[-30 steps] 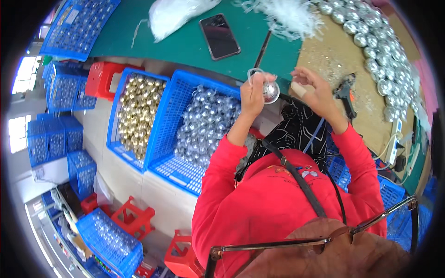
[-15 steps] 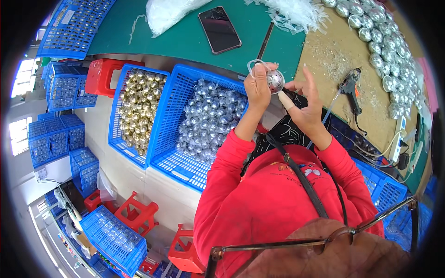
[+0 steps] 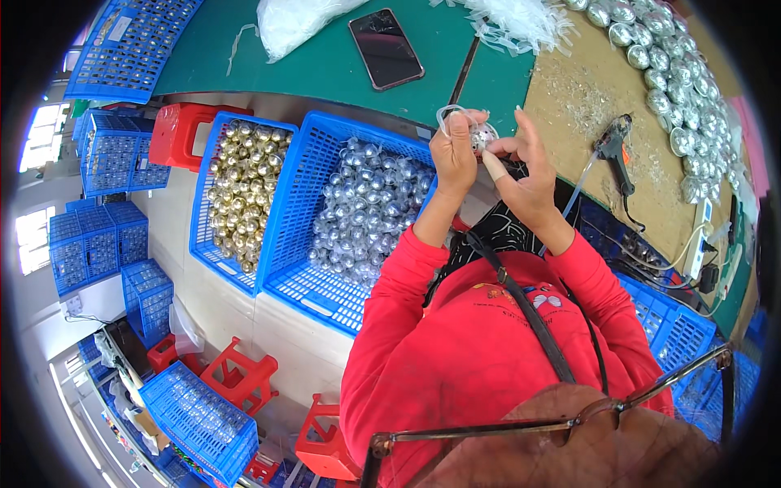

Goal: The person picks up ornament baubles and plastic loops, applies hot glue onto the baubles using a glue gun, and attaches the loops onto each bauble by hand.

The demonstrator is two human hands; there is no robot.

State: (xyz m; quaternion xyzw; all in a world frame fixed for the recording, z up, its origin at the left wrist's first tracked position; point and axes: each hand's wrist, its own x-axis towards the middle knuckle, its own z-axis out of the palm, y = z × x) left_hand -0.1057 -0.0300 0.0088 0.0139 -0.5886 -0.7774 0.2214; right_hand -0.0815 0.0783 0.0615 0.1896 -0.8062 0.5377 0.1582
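Observation:
My left hand [image 3: 455, 159] pinches a shiny silver ball ornament [image 3: 480, 136] between thumb and fingers. A clear ribbon loop [image 3: 445, 116] stands up beside that thumb. From the right, my right hand [image 3: 526, 179] brings its thumb and forefinger together at the ball's lower right side, the other fingers raised. A pale cover [image 3: 495, 166] wraps the right thumb. Both hands are in front of the table edge. Right of them, a glue gun [image 3: 614, 154] rests on the brown board. My fingers hide part of the ball.
Silver balls [image 3: 671, 89] line the board's far right. Cut clear strips [image 3: 521, 28], a phone [image 3: 386, 49] and a white plastic bag [image 3: 297, 24] lie on the green tabletop [image 3: 220, 65]. Left stand blue crates of silver balls [image 3: 366, 207] and gold balls [image 3: 244, 195], plus red stools [image 3: 240, 374].
My right hand has shifted slightly left and up, its thumb and forefinger closing at the ball. My left hand stays nearly in place, with the ball turned a little.

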